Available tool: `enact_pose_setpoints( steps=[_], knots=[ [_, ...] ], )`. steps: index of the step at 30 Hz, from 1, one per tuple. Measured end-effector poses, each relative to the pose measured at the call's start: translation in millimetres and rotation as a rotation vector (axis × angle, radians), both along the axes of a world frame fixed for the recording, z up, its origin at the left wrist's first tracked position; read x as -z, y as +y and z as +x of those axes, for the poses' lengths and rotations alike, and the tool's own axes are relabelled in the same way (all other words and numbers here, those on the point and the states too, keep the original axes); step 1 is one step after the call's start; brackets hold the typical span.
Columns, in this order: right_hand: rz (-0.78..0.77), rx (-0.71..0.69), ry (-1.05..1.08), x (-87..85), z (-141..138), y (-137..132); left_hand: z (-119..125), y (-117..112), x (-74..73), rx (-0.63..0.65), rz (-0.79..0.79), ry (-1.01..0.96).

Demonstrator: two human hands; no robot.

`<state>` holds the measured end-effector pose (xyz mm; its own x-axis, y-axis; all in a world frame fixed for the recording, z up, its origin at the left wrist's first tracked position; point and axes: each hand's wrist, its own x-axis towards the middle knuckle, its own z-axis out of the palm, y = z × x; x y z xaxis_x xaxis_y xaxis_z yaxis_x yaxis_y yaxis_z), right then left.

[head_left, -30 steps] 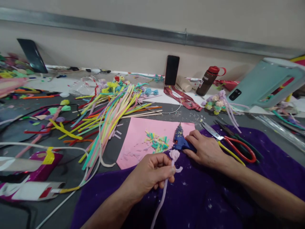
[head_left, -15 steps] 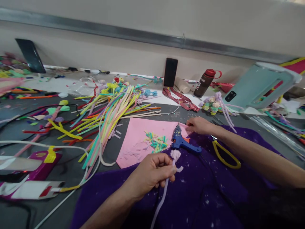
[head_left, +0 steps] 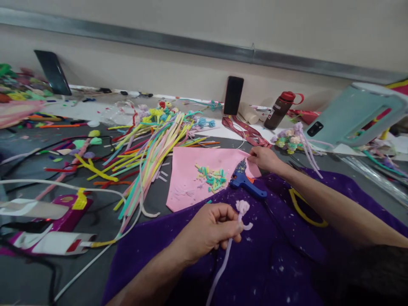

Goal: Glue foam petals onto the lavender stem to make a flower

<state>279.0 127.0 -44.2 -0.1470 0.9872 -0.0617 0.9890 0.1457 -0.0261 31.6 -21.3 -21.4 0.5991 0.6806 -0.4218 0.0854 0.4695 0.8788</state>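
Note:
My left hand (head_left: 212, 227) pinches a pipe-cleaner flower (head_left: 242, 206) by its stem, below a small lilac fuzzy head. The long pale stem trails down toward my lap, and a short curl sticks out beside my fingertips. My right hand (head_left: 265, 159) is closed on the right edge of a pink sheet (head_left: 185, 170); its fingertips are partly hidden. Small cut pieces of green, yellow and lilac pipe cleaner (head_left: 213, 178) lie on the sheet. A blue glue gun (head_left: 247, 183) rests across the sheet's right side and the purple cloth (head_left: 270, 255), its nozzle pointing away from me.
Left of the sheet lies a bundle of colourful pipe cleaners (head_left: 153, 157). Yellow-handled scissors (head_left: 306, 210) lie under my right forearm. Behind are a phone (head_left: 233, 95), a bottle (head_left: 282, 110), a finished bouquet (head_left: 288, 138) and a teal container (head_left: 353, 114). White cables (head_left: 134, 221) run at left.
The pink sheet has shifted away from me with my right hand at its edge, and the glue gun on it has moved and turned slightly. My left hand still holds the flower.

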Motion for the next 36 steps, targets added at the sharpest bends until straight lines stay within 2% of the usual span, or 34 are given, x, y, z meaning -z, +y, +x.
enact_pose_setpoints(
  steps=[3,6,8,9,10,11,14,16,17,21,24,26,29,31,36],
  knots=[
    [0.013,0.006,0.001,-0.9,-3.0,-0.3,0.4,-1.3,0.4,0.008,-0.008,-0.003],
    [0.055,-0.003,0.006,-5.6,-4.5,-12.5,0.2,-2.7,-0.5,0.020,-0.014,-0.001],
    [0.150,-0.001,0.024,-11.1,-5.1,-28.4,-0.1,-2.4,-1.5,-0.003,-0.023,-0.005],
    [0.250,-0.022,0.090,-14.7,-5.6,-38.3,-0.4,-1.7,-1.9,-0.035,-0.029,-0.013],
    [0.286,-0.066,0.202,-18.8,-6.8,-49.1,-0.7,-0.6,-2.0,-0.079,-0.035,-0.027],
    [0.265,-0.115,0.353,-23.4,-8.9,-60.8,-0.9,0.6,-1.8,-0.128,-0.039,-0.045],
    [0.040,-0.206,0.807,-38.9,-22.7,-95.5,-1.8,4.3,0.4,-0.270,-0.050,-0.107],
    [-0.072,-0.263,0.944,-47.4,-35.7,-112.6,-2.1,6.5,2.7,-0.322,-0.061,-0.130],
    [-0.082,-0.299,0.979,-50.1,-41.7,-118.2,-2.2,7.6,3.7,-0.329,-0.070,-0.133],
    [0.011,-0.545,0.986,-48.1,-54.1,-125.2,-2.4,10.4,7.2,-0.311,-0.109,-0.143],
    [0.115,-0.723,0.903,-39.0,-54.4,-124.6,-2.5,10.7,9.9,-0.273,-0.140,-0.172],
    [0.170,-0.788,0.823,-33.6,-54.3,-124.9,-2.4,10.7,11.6,-0.251,-0.165,-0.193],
    [0.257,-0.816,0.726,-30.1,-54.6,-126.5,-1.8,11.2,12.7,-0.235,-0.196,-0.206],
    [0.262,-0.814,0.707,-31.1,-53.6,-126.5,-1.2,11.9,12.0,-0.230,-0.204,-0.196],
    [0.075,-0.689,0.849,-39.8,-42.3,-116.5,-0.1,13.8,9.0,-0.224,-0.174,-0.117]
  ],
)
